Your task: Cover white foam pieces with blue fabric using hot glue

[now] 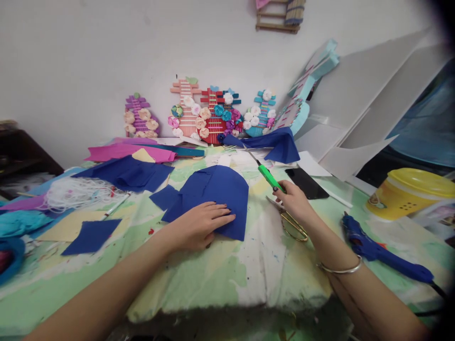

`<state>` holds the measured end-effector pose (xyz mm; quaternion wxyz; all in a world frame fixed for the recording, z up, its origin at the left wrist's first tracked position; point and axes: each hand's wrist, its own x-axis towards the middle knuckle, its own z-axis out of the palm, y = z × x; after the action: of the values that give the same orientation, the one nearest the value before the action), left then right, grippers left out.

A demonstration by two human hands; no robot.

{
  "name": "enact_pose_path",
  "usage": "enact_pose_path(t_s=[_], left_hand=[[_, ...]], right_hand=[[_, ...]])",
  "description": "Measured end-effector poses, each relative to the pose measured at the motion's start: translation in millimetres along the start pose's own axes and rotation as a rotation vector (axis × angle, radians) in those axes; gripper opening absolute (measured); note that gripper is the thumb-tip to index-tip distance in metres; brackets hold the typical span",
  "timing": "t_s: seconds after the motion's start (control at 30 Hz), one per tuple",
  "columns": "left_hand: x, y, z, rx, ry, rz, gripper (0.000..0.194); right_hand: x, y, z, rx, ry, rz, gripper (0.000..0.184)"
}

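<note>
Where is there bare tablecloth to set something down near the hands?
Bare cloth lies between the blue sheet under the left hand and the gold-handled scissors, down to the near edge. Crowded: leftward, white strands and blue scraps; at the back, decorated guitars; rightward, phone and glue gun.

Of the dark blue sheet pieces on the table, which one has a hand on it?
The round-topped blue piece in the middle: the left hand rests on it. The other blue pieces, to its left and behind it, have no hand on them.
</note>
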<state>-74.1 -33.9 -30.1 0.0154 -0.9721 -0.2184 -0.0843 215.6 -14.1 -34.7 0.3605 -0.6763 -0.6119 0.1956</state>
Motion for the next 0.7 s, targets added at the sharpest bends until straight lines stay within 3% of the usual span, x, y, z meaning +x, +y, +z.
enact_pose_path(t_s=[0.1,0.3,0.7], left_hand=[[1.0,-3.2,6.2,-0.043,0.184,-0.017,0.034],[2.0,-12.3,10.0,-0.247,0.432,-0.225,0.024],[-2.1,-16.9,1.2,-0.706,0.39,-0.362,0.022]], right_hand=[[-0.7,-1.0,-0.5,0.002,0.002,-0.003,0.02],[-2.4,-3.8,-2.1,0.001,0.022,-0.022,0.025],[-2.7,-1.7,-2.3,-0.008,0.015,-0.038,0.024]])
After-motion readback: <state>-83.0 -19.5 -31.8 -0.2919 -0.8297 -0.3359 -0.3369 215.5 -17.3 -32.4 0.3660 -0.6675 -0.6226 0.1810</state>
